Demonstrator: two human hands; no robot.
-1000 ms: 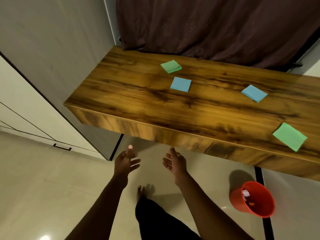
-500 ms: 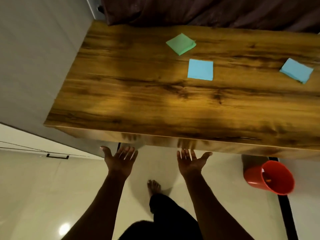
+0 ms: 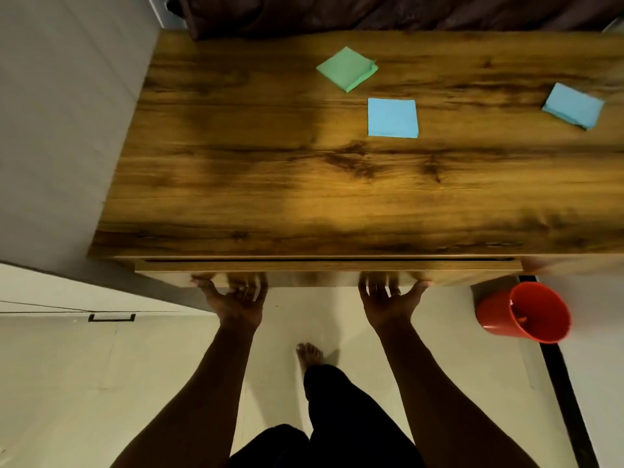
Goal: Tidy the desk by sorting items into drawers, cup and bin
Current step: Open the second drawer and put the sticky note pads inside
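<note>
The drawer [image 3: 327, 269] sits under the front edge of the wooden desk [image 3: 256, 170], at its left end. It is pulled out only a little, so a thin dark slit shows between its front panel and the desktop. Both hands are at its lower edge, palms up. The left hand [image 3: 236, 300] holds the panel near its left end and the right hand [image 3: 388, 302] holds it right of the middle. On each hand the fingers lie close together and reach up under the panel, where their tips are hidden, and the thumb is spread outward against the edge.

On the desktop beyond lie a green paper square [image 3: 347, 68], a blue paper square [image 3: 392, 117] just right of and nearer than it, and a second blue square [image 3: 573, 105] well apart to the right. A red bin [image 3: 494, 315] stands on the pale floor below the desk's right part, something small and orange inside it. A bare foot [image 3: 309, 354] rests on the floor between the forearms. A dark curtain [image 3: 371, 11] hangs behind the desk.
</note>
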